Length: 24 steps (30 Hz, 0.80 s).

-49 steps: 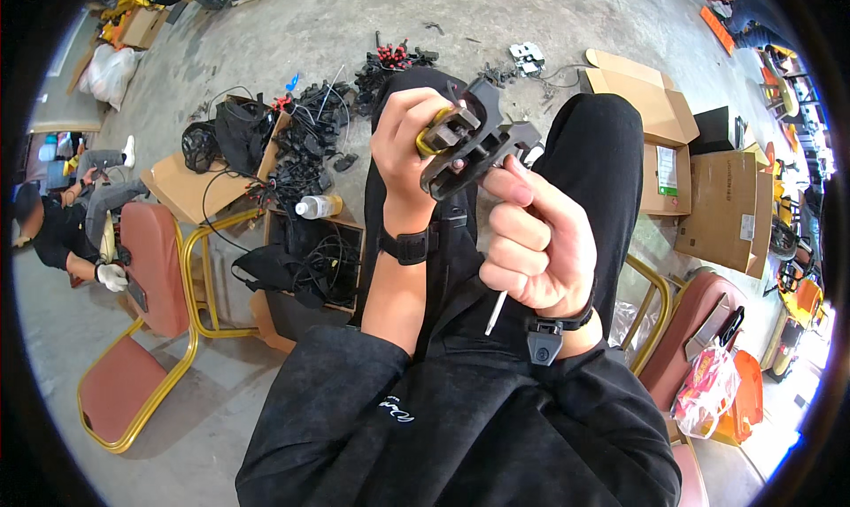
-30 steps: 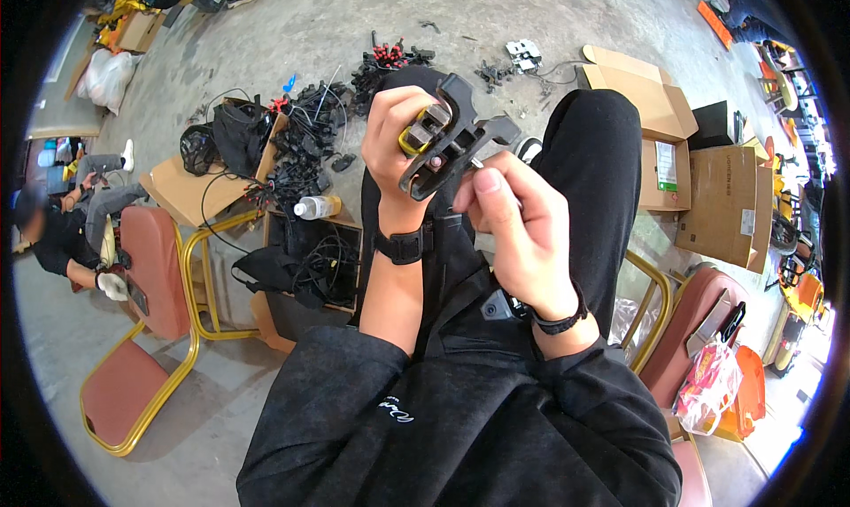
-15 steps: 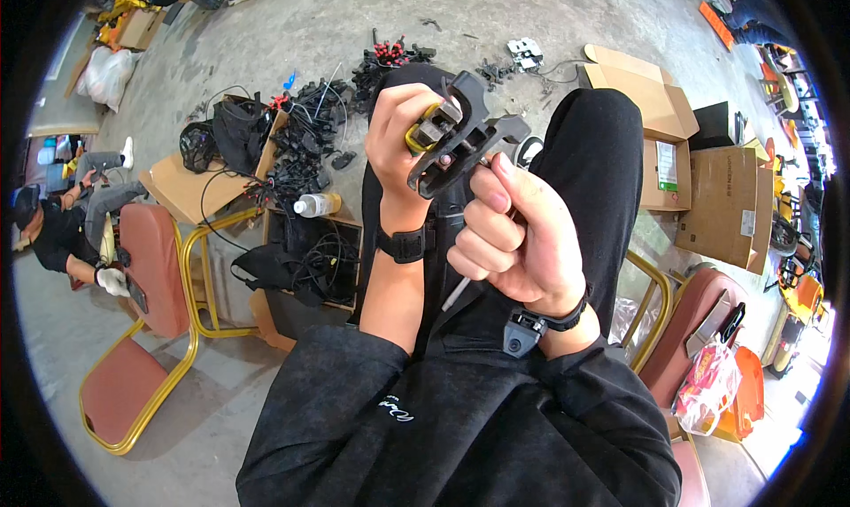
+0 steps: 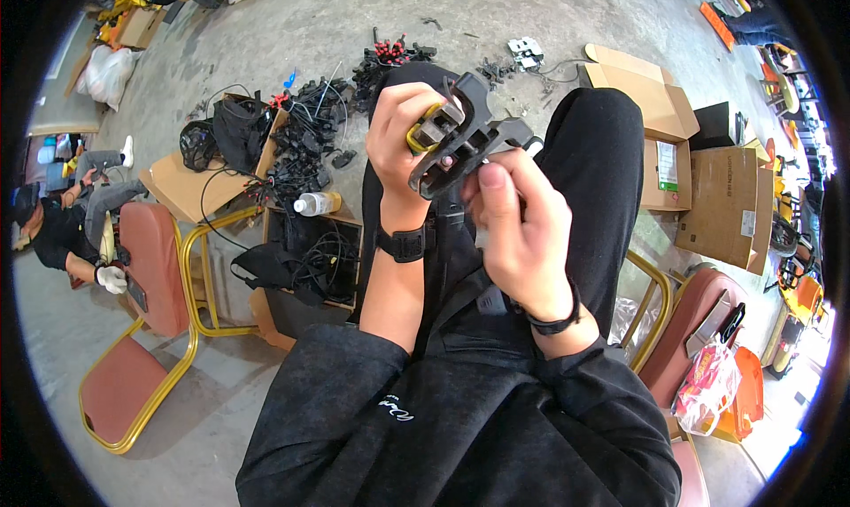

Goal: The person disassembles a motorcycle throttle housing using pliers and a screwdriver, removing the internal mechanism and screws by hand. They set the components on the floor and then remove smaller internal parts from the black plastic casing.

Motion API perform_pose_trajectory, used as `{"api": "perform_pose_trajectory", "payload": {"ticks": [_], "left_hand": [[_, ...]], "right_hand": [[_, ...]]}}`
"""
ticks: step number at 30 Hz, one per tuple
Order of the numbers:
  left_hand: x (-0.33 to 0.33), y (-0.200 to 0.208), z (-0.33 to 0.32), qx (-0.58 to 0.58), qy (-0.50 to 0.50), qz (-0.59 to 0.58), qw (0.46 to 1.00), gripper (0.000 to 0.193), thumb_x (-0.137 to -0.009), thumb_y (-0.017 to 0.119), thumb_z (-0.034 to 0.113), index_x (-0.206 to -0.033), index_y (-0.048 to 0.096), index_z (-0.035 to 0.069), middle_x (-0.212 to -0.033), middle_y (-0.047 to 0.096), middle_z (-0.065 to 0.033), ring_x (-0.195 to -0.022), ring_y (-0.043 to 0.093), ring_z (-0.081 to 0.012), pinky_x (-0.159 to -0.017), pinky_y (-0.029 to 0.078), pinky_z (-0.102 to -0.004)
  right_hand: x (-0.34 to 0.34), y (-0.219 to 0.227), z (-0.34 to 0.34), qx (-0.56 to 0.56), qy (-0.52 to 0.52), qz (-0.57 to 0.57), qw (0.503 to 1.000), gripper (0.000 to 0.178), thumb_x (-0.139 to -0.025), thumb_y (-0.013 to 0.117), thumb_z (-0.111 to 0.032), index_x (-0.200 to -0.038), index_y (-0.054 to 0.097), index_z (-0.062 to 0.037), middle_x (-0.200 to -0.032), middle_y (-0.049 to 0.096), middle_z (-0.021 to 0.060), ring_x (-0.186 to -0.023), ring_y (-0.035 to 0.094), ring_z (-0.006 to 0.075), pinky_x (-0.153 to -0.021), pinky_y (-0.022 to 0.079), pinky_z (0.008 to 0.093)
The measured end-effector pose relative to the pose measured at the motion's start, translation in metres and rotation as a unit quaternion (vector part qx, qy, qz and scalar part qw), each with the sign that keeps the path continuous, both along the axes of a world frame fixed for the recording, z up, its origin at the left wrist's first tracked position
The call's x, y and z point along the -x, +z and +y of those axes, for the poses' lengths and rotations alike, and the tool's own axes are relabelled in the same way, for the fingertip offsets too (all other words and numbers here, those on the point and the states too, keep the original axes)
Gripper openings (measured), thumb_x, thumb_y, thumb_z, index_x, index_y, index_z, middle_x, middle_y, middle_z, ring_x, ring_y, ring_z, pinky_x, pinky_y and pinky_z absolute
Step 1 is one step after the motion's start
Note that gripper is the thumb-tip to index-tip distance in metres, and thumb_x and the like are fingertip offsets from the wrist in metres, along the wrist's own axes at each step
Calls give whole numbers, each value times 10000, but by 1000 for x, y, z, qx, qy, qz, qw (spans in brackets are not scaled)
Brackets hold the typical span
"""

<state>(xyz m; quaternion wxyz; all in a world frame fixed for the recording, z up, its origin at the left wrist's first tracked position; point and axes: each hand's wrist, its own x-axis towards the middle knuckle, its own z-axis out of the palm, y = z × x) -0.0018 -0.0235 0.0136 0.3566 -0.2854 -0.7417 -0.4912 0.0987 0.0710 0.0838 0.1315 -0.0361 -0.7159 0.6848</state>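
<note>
My left hand point(image 4: 396, 139) is closed around a yellow-edged metal tool point(image 4: 428, 133), perhaps pliers, pressed against a black plastic bracket point(image 4: 478, 139) with curved arms. The bracket is held up above my lap, tilted. At its lower right side, my right hand point(image 4: 527, 228) is closed, thumb and forefinger pinching a thin metal rod whose tip point(image 4: 485, 162) meets the bracket. Most of that rod is hidden by my fingers. A small pinkish round spot shows inside the bracket. Black straps circle both my wrists.
Black parts and cables point(image 4: 310, 122) lie heaped on the floor ahead to the left. A bottle point(image 4: 317, 204) stands by a box of cables point(image 4: 310, 259). Cardboard boxes point(image 4: 722, 206) and a chair point(image 4: 691, 330) are on the right. A seated person point(image 4: 66, 232) is at far left.
My right hand has rotated at the wrist, its thumb swinging over the front, and the rod's lower end has gone out of sight. My left hand and the bracket have barely moved.
</note>
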Motion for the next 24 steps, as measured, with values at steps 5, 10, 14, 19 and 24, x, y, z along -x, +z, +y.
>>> {"api": "perform_pose_trajectory", "payload": {"ticks": [5, 10, 14, 19, 24], "left_hand": [[-1, -2, -2, -38, -5, -72, 997, 234, -692, 667, 168, -843, 569, 19, -803, 559, -107, -691, 570, -224, -590, 457, -293], [-3, 1, 2, -47, 8, -66, 997, 315, -735, 649, 305, -842, 570, 19, -806, 560, -107, -689, 569, -234, -591, 457, -296], [-7, 4, 1, -16, 37, -92, 995, 328, -734, 646, 321, -839, 572, 19, -805, 561, -107, -690, 570, -240, -590, 458, -298], [-9, 8, 2, -32, -4, -94, 995, 310, -735, 643, 310, -835, 575, 25, -800, 559, -110, -693, 573, -246, -585, 458, -303], [1, 7, 3, -54, -35, -19, 998, 279, -727, 643, 274, -837, 576, 27, -800, 558, -111, -687, 574, -250, -572, 457, -308]], "right_hand": [[7, -5, 3, -228, -46, 132, 964, 82, -775, 589, -11, -853, 567, -22, -679, 534, 93, -604, 483, 251, -568, 376, 305], [3, -2, 5, 82, 33, 11, 996, 214, -916, 461, -141, -785, 562, -4, -645, 489, -22, -560, 349, 24, -497, 287, 192], [3, 5, 13, 210, 120, -84, 967, 297, -936, 423, -212, -757, 536, -3, -599, 451, -23, -473, 274, 35, -469, 239, 208], [6, -1, 12, 352, 169, -87, 916, 326, -947, 384, -266, -737, 489, -39, -505, 328, -46, -430, 230, 53, -455, 217, 233], [5, 5, 19, 577, 287, -157, 749, 334, -962, 309, -313, -718, 409, -107, -482, 237, -68, -381, 200, 63, -437, 226, 245]]}}
